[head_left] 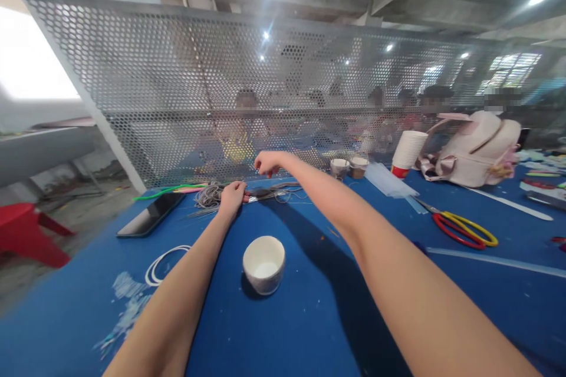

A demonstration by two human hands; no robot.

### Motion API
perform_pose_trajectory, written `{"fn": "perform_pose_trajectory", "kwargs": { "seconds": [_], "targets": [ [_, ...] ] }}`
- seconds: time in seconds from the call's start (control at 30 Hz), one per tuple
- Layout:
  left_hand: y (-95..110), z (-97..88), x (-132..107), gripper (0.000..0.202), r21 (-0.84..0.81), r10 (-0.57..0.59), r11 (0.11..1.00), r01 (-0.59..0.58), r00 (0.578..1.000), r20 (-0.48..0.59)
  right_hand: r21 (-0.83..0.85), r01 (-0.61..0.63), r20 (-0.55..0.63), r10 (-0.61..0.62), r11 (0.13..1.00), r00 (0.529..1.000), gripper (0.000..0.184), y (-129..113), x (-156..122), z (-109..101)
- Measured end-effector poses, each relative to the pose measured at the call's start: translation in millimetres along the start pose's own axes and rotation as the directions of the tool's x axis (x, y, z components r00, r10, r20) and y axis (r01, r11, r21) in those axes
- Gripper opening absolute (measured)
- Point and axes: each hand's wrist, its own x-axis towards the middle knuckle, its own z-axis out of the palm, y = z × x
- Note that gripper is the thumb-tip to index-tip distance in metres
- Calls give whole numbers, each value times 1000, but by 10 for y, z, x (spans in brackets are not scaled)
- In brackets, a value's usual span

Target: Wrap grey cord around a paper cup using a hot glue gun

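Head view: left hand (232, 195) clasps grey cords (209, 196) running left-right; right hand (269, 161) curls, grip unclear.

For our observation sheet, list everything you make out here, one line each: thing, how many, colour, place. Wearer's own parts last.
Table: one, blue, foreground
Bowl-like cup: one, whitish, between the forearms
Grey cords: one tangle, grey, beside left hand
Phone: one, dark, table's left
White cord: one coil, white, by left forearm
Green strip: one, green, beyond phone
Small cups: two, pale-rimmed, near panel
Paper cups: one stack, white and red, by backpack
Scissors: one, red and yellow handles, right
Backpack: one, pale pink, far right
Stool: one, red, floor left
Panel: one, grey, perforated, behind table
Left hand: one, bare, at cords
Right hand: one, bare, before panel
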Motion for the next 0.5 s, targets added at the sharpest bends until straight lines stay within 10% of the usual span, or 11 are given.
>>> {"fn": "perform_pose_trajectory", "kwargs": {
  "seconds": [0.2, 0.5],
  "targets": [
    [-33, -18, 28, 35, 55, 98, 994, -96, 995, -24, 93, 118, 72, -125, 989, 989, 34, -256, 142, 385],
    [-75, -56, 21, 35, 115, 152, 984, -138, 982, -117, 166, 106, -6, -106, 980, 994, 34, -78, 50, -2]
  ]
}}
